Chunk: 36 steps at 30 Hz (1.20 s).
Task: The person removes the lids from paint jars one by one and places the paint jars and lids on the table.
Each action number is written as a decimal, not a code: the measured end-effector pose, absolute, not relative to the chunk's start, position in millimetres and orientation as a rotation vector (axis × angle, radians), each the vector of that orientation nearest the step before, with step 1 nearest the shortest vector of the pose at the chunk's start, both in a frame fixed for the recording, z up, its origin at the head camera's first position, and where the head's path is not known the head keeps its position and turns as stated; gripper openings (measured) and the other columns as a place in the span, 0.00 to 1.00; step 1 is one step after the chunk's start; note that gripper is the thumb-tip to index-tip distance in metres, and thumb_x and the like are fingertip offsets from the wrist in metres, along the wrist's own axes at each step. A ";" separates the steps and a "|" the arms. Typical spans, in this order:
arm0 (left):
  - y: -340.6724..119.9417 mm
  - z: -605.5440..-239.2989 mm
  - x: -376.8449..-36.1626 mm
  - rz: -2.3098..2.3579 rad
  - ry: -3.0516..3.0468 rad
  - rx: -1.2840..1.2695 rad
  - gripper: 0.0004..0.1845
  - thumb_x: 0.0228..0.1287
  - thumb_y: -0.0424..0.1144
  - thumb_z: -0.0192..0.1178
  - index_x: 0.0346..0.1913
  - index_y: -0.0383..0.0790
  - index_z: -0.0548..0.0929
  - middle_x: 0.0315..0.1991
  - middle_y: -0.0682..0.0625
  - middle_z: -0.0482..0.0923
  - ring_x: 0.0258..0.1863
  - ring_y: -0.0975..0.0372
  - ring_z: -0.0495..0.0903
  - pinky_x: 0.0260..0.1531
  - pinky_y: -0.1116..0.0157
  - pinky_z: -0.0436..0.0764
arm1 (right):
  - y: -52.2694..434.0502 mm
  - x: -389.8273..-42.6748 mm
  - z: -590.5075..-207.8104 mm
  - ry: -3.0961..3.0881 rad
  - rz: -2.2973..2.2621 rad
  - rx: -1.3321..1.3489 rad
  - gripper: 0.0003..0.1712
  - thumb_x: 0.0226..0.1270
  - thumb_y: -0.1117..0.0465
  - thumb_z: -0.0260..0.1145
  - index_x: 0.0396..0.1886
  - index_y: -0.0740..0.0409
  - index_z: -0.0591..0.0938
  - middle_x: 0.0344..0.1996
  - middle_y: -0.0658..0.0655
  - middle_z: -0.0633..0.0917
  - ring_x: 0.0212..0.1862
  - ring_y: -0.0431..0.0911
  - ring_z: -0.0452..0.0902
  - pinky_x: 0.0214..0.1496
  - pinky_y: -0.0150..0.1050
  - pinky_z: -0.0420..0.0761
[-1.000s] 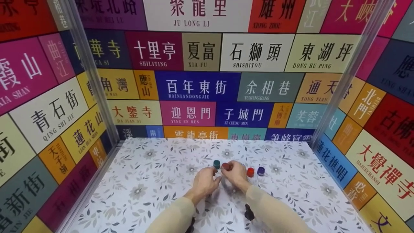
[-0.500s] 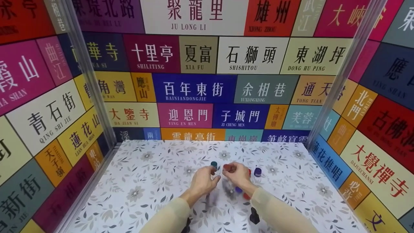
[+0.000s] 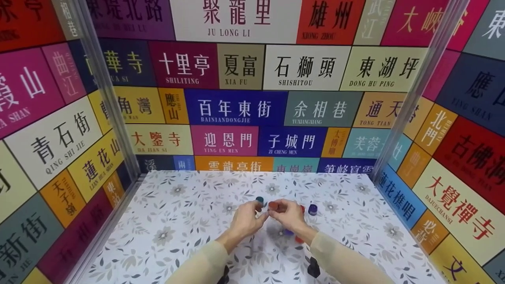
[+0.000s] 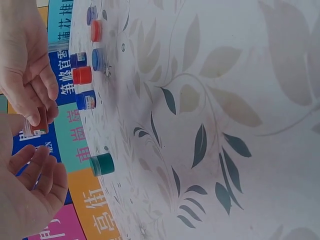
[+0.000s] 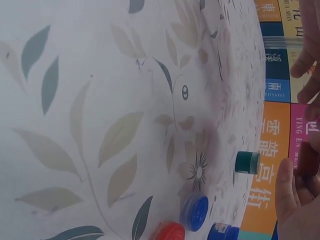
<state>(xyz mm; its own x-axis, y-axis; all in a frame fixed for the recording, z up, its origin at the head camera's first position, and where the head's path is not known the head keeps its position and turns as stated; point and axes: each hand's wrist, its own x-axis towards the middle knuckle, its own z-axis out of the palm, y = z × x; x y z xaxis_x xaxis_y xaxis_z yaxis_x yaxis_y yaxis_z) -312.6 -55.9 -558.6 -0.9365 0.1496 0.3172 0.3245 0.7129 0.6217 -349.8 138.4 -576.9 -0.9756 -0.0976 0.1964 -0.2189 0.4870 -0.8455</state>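
My right hand [image 3: 277,208] pinches a small vial with a dark red cap [image 3: 273,205] above the floral table [image 3: 185,221]; the left wrist view shows that vial [image 4: 39,123] between its fingertips. Just left of it, my left hand [image 3: 252,215] hovers with loosely curled fingers [image 4: 42,175], holding nothing I can see. A teal-capped vial [image 3: 259,200] stands just beyond the hands, also visible in the wrist views [image 4: 102,164] [image 5: 247,162].
A red-capped vial [image 3: 302,208] and a purple-capped one [image 3: 312,209] stand right of my right hand. A blue cap [image 3: 288,232] and a red cap [image 3: 298,239] lie under the right wrist. Sign-covered walls [image 3: 236,106] enclose the table on three sides.
Both hands stay together above the table, barely shifted. A blue cap and a red cap now show beneath the right wrist where the arm covered the table a second ago.
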 end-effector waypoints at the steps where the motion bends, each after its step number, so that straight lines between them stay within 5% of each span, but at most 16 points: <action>1: -55.9 -558.2 -312.2 -1.039 -2.677 -0.372 0.19 0.75 0.50 0.73 0.57 0.39 0.91 0.47 0.43 0.93 0.45 0.53 0.90 0.46 0.54 0.89 | 138.0 -348.8 -575.7 -2.603 1.521 0.291 0.18 0.66 0.60 0.85 0.54 0.59 0.94 0.45 0.61 0.97 0.48 0.53 0.96 0.52 0.45 0.94; 16: -59.2 -554.4 -307.3 -1.196 -2.581 -0.462 0.21 0.74 0.49 0.73 0.59 0.37 0.91 0.49 0.40 0.93 0.48 0.46 0.91 0.49 0.54 0.90 | 143.0 -338.3 -567.8 -2.520 1.657 0.551 0.17 0.69 0.63 0.82 0.54 0.63 0.93 0.47 0.66 0.96 0.49 0.51 0.94 0.45 0.31 0.88; 22: -59.0 -546.7 -305.8 -1.249 -2.549 -0.498 0.23 0.75 0.49 0.71 0.64 0.37 0.90 0.49 0.44 0.92 0.50 0.48 0.90 0.52 0.56 0.88 | 140.6 -332.8 -561.8 -2.496 1.728 0.579 0.18 0.68 0.67 0.80 0.56 0.65 0.92 0.50 0.67 0.95 0.50 0.43 0.92 0.53 0.35 0.89; 36: -63.1 -538.6 -301.8 -1.422 -2.475 -0.659 0.23 0.79 0.48 0.71 0.67 0.39 0.89 0.48 0.43 0.87 0.50 0.49 0.86 0.41 0.68 0.85 | 144.7 -328.2 -552.7 -2.397 1.904 0.797 0.20 0.73 0.68 0.78 0.59 0.75 0.88 0.51 0.76 0.93 0.47 0.31 0.89 0.50 0.28 0.89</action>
